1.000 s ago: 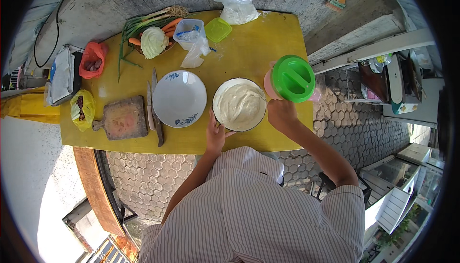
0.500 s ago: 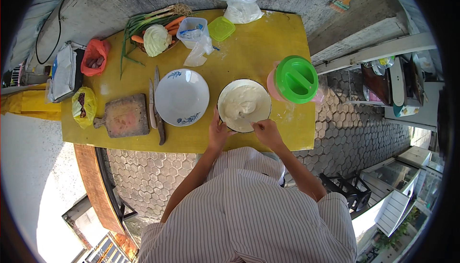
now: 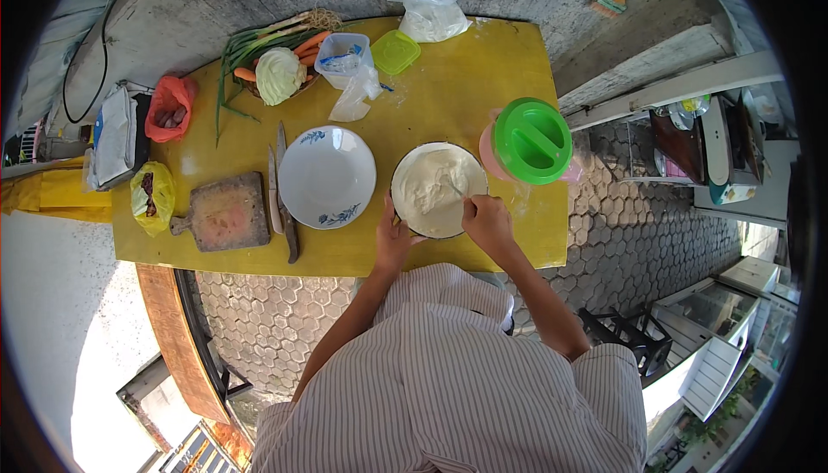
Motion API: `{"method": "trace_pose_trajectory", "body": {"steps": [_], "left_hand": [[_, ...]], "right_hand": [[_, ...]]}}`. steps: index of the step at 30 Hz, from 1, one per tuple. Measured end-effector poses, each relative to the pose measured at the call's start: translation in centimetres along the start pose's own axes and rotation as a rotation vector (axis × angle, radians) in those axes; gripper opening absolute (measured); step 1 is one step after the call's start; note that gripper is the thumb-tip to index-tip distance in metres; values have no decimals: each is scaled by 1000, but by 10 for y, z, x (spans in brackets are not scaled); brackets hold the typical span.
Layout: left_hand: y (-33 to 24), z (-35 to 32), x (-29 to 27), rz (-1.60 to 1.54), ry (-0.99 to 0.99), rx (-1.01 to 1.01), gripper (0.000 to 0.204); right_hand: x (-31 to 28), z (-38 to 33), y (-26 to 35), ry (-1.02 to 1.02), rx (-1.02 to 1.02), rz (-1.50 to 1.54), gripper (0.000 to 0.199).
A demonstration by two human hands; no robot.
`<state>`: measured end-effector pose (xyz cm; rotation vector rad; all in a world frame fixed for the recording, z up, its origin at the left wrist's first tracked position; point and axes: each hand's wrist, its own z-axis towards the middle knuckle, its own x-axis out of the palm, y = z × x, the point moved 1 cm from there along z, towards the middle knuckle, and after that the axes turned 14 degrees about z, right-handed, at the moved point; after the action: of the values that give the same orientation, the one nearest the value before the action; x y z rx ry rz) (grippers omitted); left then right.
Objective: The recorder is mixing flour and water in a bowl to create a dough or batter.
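Observation:
A white bowl with a dark rim (image 3: 395,201) stands near the table's front edge, holding thick cream-coloured batter (image 3: 429,181). Against the bowl's near left side, my left hand (image 3: 394,238) grips it, thumb up by the rim and fingers partly hidden underneath. My right hand (image 3: 489,223) is closed around the handle of a metal spoon (image 3: 454,188) at the bowl's right side. The spoon's head is sunk in the batter and cannot be seen. Left of the bowl sits a wide white dish with blue flowers (image 3: 328,175).
Two knives (image 3: 287,206) and a wooden cutting board (image 3: 228,213) lie at the left. A green-lidded pink container (image 3: 532,141) stands right of the bowl. Farther back are a cabbage (image 3: 280,76), carrots, green onions, a plastic tub (image 3: 343,55), a green lid (image 3: 396,51) and a bag of white powder (image 3: 429,12).
My right hand has moved slightly up and to the right with the spoon, and the batter's surface has changed shape. My left hand stays on the bowl.

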<state>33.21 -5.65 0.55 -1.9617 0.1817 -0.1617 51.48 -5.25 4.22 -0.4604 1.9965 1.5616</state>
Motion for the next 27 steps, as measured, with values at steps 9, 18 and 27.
{"method": "trace_pose_trajectory", "body": {"steps": [9, 18, 27], "left_hand": [[-7, -1, 5, -59, -68, -79, 60], [0, -1, 2, -80, -50, -38, 61], [-2, -2, 4, -74, -39, -41, 62]], "right_hand": [[-7, 3, -21, 179, 74, 68, 29], [-32, -4, -13, 365, 37, -132, 29], [-34, -9, -27, 220, 3, -113, 32]]}}
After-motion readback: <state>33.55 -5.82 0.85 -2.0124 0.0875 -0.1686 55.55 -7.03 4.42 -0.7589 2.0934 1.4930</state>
